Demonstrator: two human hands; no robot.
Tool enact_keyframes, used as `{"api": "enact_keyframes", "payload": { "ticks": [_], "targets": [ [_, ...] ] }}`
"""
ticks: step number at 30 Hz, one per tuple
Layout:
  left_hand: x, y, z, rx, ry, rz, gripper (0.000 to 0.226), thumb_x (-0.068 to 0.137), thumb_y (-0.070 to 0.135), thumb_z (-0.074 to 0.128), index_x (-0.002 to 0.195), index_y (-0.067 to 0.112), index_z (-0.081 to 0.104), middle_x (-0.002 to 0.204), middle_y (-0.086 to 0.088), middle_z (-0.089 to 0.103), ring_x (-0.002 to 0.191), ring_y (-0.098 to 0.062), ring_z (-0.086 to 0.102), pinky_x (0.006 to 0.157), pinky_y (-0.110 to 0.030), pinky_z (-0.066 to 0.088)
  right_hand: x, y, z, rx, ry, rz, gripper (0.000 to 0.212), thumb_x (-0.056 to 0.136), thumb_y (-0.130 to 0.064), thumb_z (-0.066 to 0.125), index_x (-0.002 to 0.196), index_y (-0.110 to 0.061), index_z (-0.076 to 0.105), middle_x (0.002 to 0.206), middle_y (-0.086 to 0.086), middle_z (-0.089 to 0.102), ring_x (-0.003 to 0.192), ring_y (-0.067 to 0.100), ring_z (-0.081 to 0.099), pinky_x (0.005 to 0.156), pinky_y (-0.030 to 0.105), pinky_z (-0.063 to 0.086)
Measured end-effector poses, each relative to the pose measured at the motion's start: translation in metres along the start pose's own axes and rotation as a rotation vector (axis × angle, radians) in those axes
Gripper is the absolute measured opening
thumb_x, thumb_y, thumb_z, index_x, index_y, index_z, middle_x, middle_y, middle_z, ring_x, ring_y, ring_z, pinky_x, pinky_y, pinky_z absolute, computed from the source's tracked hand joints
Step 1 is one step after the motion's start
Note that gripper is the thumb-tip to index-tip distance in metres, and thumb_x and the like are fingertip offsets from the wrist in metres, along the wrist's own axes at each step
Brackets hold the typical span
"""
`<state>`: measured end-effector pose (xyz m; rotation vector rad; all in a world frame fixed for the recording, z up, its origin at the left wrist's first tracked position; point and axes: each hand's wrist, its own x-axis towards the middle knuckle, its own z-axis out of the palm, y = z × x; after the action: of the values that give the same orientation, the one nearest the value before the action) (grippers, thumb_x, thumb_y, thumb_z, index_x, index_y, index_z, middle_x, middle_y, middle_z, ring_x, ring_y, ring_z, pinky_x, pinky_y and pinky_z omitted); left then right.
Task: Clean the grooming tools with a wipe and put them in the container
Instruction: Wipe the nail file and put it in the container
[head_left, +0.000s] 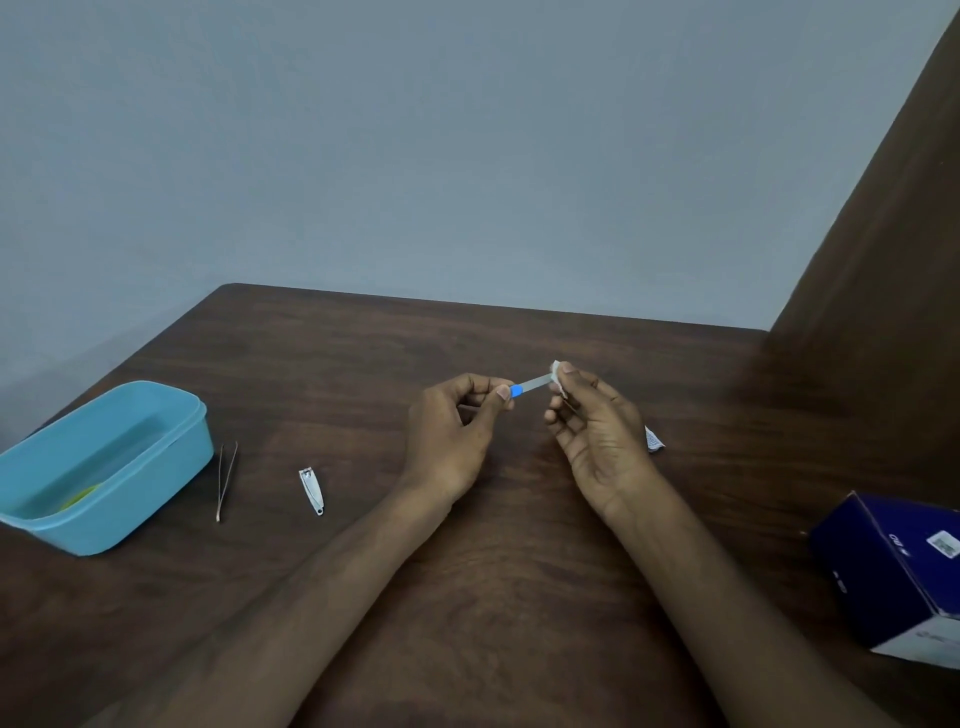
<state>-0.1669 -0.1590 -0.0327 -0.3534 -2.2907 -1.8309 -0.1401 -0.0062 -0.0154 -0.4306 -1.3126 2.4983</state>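
Now | left hand (457, 426) pinches nail file (530, 387) by blue end, above table (519, 545) | right hand (597, 431) pinches wipe (556, 370) on file tip | tweezers (226, 480), nail clipper (311, 491) on table beside blue container (130, 499)

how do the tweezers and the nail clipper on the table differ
The tweezers are long, thin and darker, with two slim arms splayed apart at the far end; the nail clipper is shorter, broader and bright silver. The tweezers lie right beside the blue container; the nail clipper lies farther from it, nearer the left hand. Both rest untouched on the table.
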Motion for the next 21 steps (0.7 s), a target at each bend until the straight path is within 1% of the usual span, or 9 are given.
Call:
{"api": "enact_keyframes", "payload": {
  "ticks": [1, 4, 6, 8, 10, 13, 18, 19, 21],
  "targets": [
    [0.0002, -0.0005, 0.0002, -0.005, 0.009, -0.005, 0.010, 0.101, 0.028, 0.073, 0.099, 0.029, 0.082, 0.086, 0.016, 0.079, 0.069, 0.006, 0.063, 0.065, -0.014, 0.048, 0.0007, 0.0008, -0.0009, -0.003, 0.023, -0.030, 0.004, 0.094, -0.011, 0.077, 0.090, -0.010, 0.077, 0.073, -0.001, 0.067, 0.063, 0.006, 0.059, 0.057, 0.019, 0.054],
    [0.0025, -0.0031, 0.0001, -0.046, 0.054, -0.048, 0.011, 0.101, 0.030, 0.073, 0.094, 0.032, 0.081, 0.085, 0.016, 0.079, 0.060, 0.002, 0.057, 0.061, -0.032, 0.054, 0.0060, 0.0021, -0.0063, -0.089, 0.102, -0.160, 0.008, 0.092, -0.012, 0.081, 0.096, -0.006, 0.078, 0.074, -0.002, 0.067, 0.062, 0.005, 0.057, 0.059, 0.020, 0.054],
    [0.0027, -0.0034, 0.0001, -0.046, 0.065, -0.048, 0.014, 0.101, 0.030, 0.073, 0.090, 0.033, 0.080, 0.085, 0.016, 0.079, 0.059, 0.003, 0.056, 0.061, -0.037, 0.056, 0.0074, 0.0020, -0.0074, -0.110, 0.092, -0.183, 0.012, 0.091, -0.012, 0.082, 0.101, -0.005, 0.079, 0.074, -0.005, 0.070, 0.060, 0.003, 0.057, 0.059, 0.019, 0.053],
    [0.0019, -0.0031, 0.0000, -0.036, 0.056, -0.035, 0.013, 0.101, 0.030, 0.073, 0.091, 0.033, 0.080, 0.086, 0.016, 0.079, 0.060, 0.004, 0.058, 0.061, -0.036, 0.056, 0.0063, 0.0031, -0.0056, -0.100, 0.038, -0.149, 0.020, 0.092, -0.011, 0.081, 0.110, -0.003, 0.079, 0.073, -0.007, 0.071, 0.058, 0.002, 0.055, 0.059, 0.018, 0.051],
    [0.0014, -0.0037, 0.0000, -0.040, 0.047, -0.035, 0.011, 0.101, 0.030, 0.073, 0.095, 0.030, 0.082, 0.080, 0.020, 0.076, 0.060, 0.004, 0.058, 0.059, -0.032, 0.053, 0.0046, 0.0044, -0.0036, -0.117, -0.013, -0.109, 0.023, 0.093, -0.011, 0.079, 0.114, -0.002, 0.078, 0.071, -0.008, 0.069, 0.057, 0.002, 0.052, 0.057, 0.017, 0.048],
    [0.0014, -0.0055, -0.0004, -0.031, 0.041, -0.037, 0.011, 0.102, 0.030, 0.072, 0.097, 0.027, 0.082, 0.072, 0.024, 0.071, 0.059, 0.005, 0.058, 0.059, -0.028, 0.050, 0.0051, 0.0047, -0.0037, -0.137, -0.057, -0.079, 0.018, 0.095, -0.011, 0.077, 0.109, -0.001, 0.077, 0.069, -0.007, 0.065, 0.056, 0.002, 0.049, 0.055, 0.016, 0.046],
    [0.0001, -0.0008, 0.0002, 0.000, 0.025, -0.009, 0.011, 0.102, 0.028, 0.072, 0.101, 0.025, 0.083, 0.083, 0.016, 0.078, 0.063, 0.007, 0.060, 0.059, -0.015, 0.047, 0.0077, 0.0051, -0.0057, -0.141, -0.001, -0.115, 0.008, 0.093, -0.011, 0.079, 0.100, -0.006, 0.078, 0.075, -0.003, 0.065, 0.058, 0.003, 0.051, 0.054, 0.018, 0.046],
    [-0.0001, -0.0007, 0.0000, -0.008, 0.030, -0.015, 0.011, 0.102, 0.028, 0.072, 0.101, 0.026, 0.083, 0.083, 0.015, 0.078, 0.063, 0.007, 0.059, 0.060, -0.017, 0.048, 0.0081, 0.0054, -0.0061, -0.127, 0.016, -0.126, 0.006, 0.093, -0.012, 0.080, 0.097, -0.008, 0.078, 0.076, -0.003, 0.066, 0.058, 0.003, 0.052, 0.054, 0.018, 0.046],
    [0.0008, -0.0013, -0.0011, -0.053, 0.059, -0.043, 0.011, 0.102, 0.029, 0.072, 0.100, 0.027, 0.082, 0.083, 0.016, 0.078, 0.061, 0.004, 0.057, 0.060, -0.027, 0.052, 0.0095, 0.0065, -0.0068, -0.115, 0.057, -0.149, 0.003, 0.093, -0.013, 0.081, 0.094, -0.011, 0.079, 0.077, -0.004, 0.069, 0.058, 0.004, 0.052, 0.054, 0.019, 0.047]
  ]
}}
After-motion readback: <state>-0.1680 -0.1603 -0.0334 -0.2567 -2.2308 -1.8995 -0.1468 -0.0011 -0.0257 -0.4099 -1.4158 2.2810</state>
